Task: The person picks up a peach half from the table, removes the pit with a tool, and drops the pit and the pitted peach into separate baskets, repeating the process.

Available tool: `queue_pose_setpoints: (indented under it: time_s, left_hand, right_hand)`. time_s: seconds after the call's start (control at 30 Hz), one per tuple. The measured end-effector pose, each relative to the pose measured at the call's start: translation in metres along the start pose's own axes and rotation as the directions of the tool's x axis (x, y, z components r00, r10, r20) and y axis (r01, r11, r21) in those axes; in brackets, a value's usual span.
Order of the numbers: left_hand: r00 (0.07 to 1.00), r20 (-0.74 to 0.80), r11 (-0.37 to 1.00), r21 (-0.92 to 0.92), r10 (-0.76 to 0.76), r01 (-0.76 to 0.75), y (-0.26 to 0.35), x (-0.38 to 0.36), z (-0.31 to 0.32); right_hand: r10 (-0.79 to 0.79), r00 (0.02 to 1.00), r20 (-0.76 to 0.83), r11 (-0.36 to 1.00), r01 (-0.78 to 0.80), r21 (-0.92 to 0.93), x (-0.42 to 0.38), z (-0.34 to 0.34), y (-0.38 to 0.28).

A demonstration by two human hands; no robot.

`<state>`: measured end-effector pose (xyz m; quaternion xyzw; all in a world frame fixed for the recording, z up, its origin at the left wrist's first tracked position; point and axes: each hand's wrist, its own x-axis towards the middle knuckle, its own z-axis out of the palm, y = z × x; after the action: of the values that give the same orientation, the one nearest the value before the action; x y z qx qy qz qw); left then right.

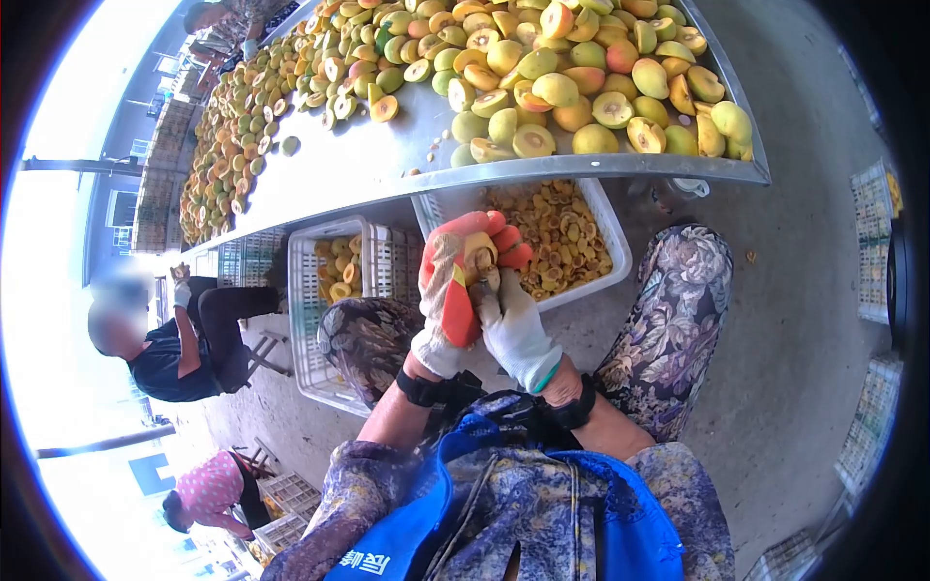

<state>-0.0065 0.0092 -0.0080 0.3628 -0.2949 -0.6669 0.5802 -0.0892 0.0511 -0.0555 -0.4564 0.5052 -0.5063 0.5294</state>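
A long metal table (601, 165) is stretching from ten to one o'clock, bearing a heap of halved fruit (557, 90), green, yellow and blushed red. The wearer is sitting at six o'clock in a blue apron (407, 542) and flowered trousers (673, 320), knees parted. Three other people are working nearby: a person in a dark top (172, 358) at nine o'clock, a person in a pink top (211, 489) at eight, and a person in patterned sleeves (232, 24) at eleven, beyond the heap.

A white crate (620, 247) of small cut pieces (562, 242) is standing under the table edge, at one to two o'clock from the hands; a slatted crate (303, 290) with more fruit is standing at nine.

At the middle, the gloved left hand (450, 276) is curling its red-coated fingers around a fruit piece (480, 254), cupping it firmly. The white-gloved right hand (513, 324) is meeting it from five o'clock, fingers drawn together at its near edge, so the fruit is lying toward eleven o'clock from this hand. The left hand is nearer, wrapping it.

Fingers are hiding much of the fruit, so its long axis is staying unclear. Whether the right fingertips are pinching flesh, stone or a small tool cannot be told. The table's top end is running out of view.
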Motion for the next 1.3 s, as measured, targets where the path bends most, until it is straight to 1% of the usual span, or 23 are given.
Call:
queue_pose_setpoints:
  time_s: [0.07, 0.17, 0.23, 0.33, 0.37, 0.43, 0.47, 0.5, 0.53, 0.57, 0.6, 0.63, 0.67, 0.7, 0.8, 0.9, 0.93, 1.0, 1.13, 1.2, 1.23, 1.3]
  left_hand:
    - [1.0, 0.019, 0.999, 0.049, 0.016, -0.017, 0.0, -0.001, 0.0]
    - [0.997, 0.068, 0.993, 0.115, 0.026, -0.034, 0.002, -0.002, 0.0]
    - [0.992, 0.122, 0.988, 0.146, 0.023, -0.041, 0.003, -0.002, -0.002]
    - [0.999, 0.027, 0.989, 0.143, 0.023, -0.026, 0.006, -0.001, 0.006]
    - [1.0, 0.016, 0.986, 0.167, -0.014, 0.011, 0.008, -0.002, 0.003]
    - [0.999, 0.016, 0.98, 0.195, -0.048, 0.044, 0.014, 0.002, 0.001]
    - [0.998, -0.042, 0.974, 0.222, -0.043, 0.051, 0.017, 0.002, 0.009]
    - [0.995, -0.039, 0.963, 0.249, -0.095, 0.101, 0.021, 0.006, 0.004]
    - [0.995, -0.049, 0.962, 0.253, -0.091, 0.101, 0.023, 0.005, 0.008]
    - [0.993, -0.054, 0.954, 0.276, -0.106, 0.117, 0.024, 0.006, 0.005]
    - [0.992, -0.024, 0.951, 0.282, -0.124, 0.126, 0.029, 0.007, 0.006]
    - [0.995, -0.039, 0.965, 0.243, -0.091, 0.098, 0.026, 0.006, 0.007]
    - [0.994, -0.023, 0.959, 0.262, -0.11, 0.113, 0.028, 0.006, 0.008]
    - [0.991, -0.011, 0.95, 0.282, -0.136, 0.134, 0.031, 0.006, 0.007]
    - [0.987, 0.132, 0.989, 0.126, -0.091, 0.074, 0.037, 0.002, 0.007]
    - [0.988, 0.113, 0.972, 0.221, -0.107, 0.08, 0.043, 0.001, 0.012]
    - [0.986, 0.112, 0.973, 0.209, -0.121, 0.096, 0.041, 0.003, 0.009]
    - [0.988, 0.118, 0.973, 0.222, -0.098, 0.07, 0.04, 0.001, 0.009]
    - [0.981, 0.168, 0.966, 0.254, -0.094, 0.049, 0.037, 0.0, 0.007]
    - [0.98, 0.184, 0.959, 0.282, -0.071, 0.017, 0.037, 0.002, 0.009]
    - [0.98, 0.189, 0.955, 0.296, -0.059, 0.0, 0.037, 0.001, 0.01]
    - [0.976, 0.21, 0.961, 0.276, -0.065, 0.004, 0.038, 0.002, 0.012]
  right_hand:
    - [0.03, 0.999, 0.01, 0.997, -0.031, 0.069, 0.0, 0.002, 0.006]
    - [0.075, 0.99, 0.122, 0.983, -0.094, 0.158, 0.002, 0.002, 0.017]
    - [0.127, 0.979, 0.157, 0.959, -0.162, 0.234, 0.001, 0.001, 0.015]
    - [0.169, 0.967, 0.189, 0.918, -0.224, 0.326, 0.002, -0.002, 0.005]
    - [0.176, 0.964, 0.199, 0.905, -0.238, 0.352, 0.002, -0.001, 0.002]
    - [0.025, 0.987, 0.158, 0.951, -0.072, 0.3, -0.002, 0.0, 0.004]
    - [0.066, 0.981, 0.183, 0.952, -0.116, 0.282, -0.002, 0.0, 0.007]
    - [0.083, 0.973, 0.214, 0.897, -0.166, 0.409, -0.002, 0.003, 0.01]
    - [0.075, 0.973, 0.219, 0.908, -0.158, 0.389, -0.003, 0.004, 0.013]
    - [0.191, 0.936, 0.296, 0.864, -0.304, 0.402, -0.002, -0.001, 0.006]
    - [0.22, 0.925, 0.309, 0.874, -0.327, 0.36, -0.003, -0.004, 0.0]
    - [0.249, 0.914, 0.32, 0.882, -0.35, 0.316, -0.003, -0.008, -0.005]
    - [0.277, 0.902, 0.332, 0.887, -0.372, 0.272, -0.003, -0.011, -0.011]
    - [0.277, 0.906, 0.32, 0.915, -0.35, 0.199, -0.002, -0.013, -0.01]
    - [0.222, 0.907, 0.359, 0.893, -0.336, 0.298, -0.005, -0.02, -0.033]
    - [0.204, 0.908, 0.366, 0.889, -0.329, 0.32, -0.008, -0.022, -0.047]
    - [0.201, 0.909, 0.366, 0.892, -0.324, 0.315, -0.009, -0.021, -0.05]
    - [0.189, 0.914, 0.359, 0.912, -0.299, 0.281, -0.01, -0.019, -0.048]
    - [0.176, 0.89, 0.421, 0.907, -0.313, 0.282, -0.01, -0.026, -0.051]
    - [0.197, 0.878, 0.437, 0.899, -0.34, 0.277, -0.011, -0.029, -0.056]
    - [0.235, 0.868, 0.437, 0.889, -0.374, 0.265, -0.012, -0.031, -0.061]
    - [0.303, 0.762, 0.572, 0.74, -0.567, 0.362, -0.009, -0.037, -0.06]
